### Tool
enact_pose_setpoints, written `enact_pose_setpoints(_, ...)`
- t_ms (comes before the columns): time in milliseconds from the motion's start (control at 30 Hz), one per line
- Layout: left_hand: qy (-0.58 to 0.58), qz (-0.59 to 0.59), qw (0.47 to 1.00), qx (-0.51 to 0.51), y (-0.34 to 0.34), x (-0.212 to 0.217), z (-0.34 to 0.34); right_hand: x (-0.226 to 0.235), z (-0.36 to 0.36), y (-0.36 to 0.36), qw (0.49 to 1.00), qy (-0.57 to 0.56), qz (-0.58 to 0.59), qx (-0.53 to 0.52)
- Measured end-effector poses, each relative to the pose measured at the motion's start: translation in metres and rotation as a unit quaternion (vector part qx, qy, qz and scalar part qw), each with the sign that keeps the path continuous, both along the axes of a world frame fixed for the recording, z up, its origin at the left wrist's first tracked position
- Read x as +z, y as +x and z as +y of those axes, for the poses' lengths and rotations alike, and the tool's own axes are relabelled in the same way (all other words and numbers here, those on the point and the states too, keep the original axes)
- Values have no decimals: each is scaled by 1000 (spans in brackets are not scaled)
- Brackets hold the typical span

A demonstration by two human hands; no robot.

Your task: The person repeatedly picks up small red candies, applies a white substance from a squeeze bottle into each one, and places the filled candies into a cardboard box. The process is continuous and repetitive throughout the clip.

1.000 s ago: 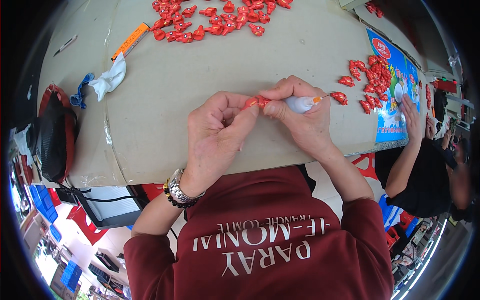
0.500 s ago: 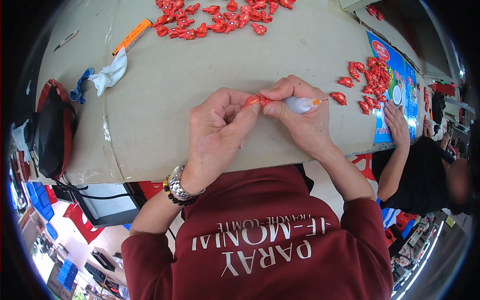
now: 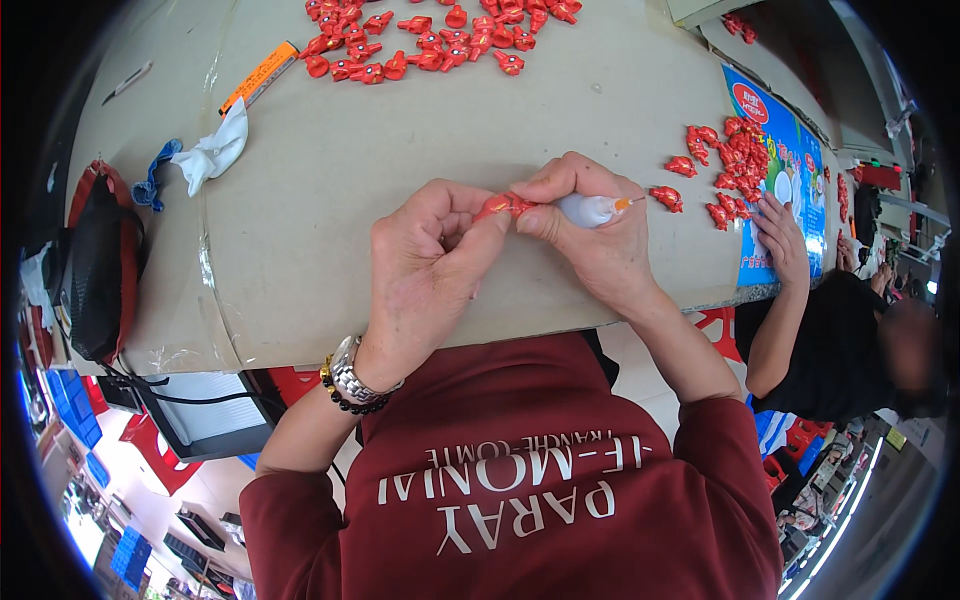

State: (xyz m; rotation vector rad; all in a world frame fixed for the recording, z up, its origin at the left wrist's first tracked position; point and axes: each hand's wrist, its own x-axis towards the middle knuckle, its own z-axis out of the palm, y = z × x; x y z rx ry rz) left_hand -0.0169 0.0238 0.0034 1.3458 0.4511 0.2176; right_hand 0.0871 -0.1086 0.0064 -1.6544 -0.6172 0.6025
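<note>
The co-worker's hand (image 3: 778,235) now rests flat on the blue printed sheet (image 3: 790,150), having slid up the table edge.

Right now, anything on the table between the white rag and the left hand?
Nothing. In the head view the stretch of tan tabletop between the white rag and the left hand is bare.

- The small red piece (image 3: 503,206) is mostly hidden between the fingertips of the left hand (image 3: 425,265) and right hand (image 3: 590,235); its shape cannot be told.
- The white tube (image 3: 590,210) is partly covered by the right fingers.
- The far pile of red pieces (image 3: 430,35) is cut off by the top edge.
- A co-worker's hand (image 3: 780,235) at the right hides part of the blue sheet (image 3: 775,150).
</note>
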Motion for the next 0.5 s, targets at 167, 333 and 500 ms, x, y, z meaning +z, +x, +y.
enact_pose_setpoints(167,67,-12,998,18,-1,-3,-3,9,1,4,999,-5,50,2)
enact_pose_setpoints(333,108,-3,994,24,0,-4,-6,6,2,7,995,0,97,-10)
enact_pose_setpoints(500,133,-11,990,42,0,-5,-9,7,5,6,996,-9,82,-17)
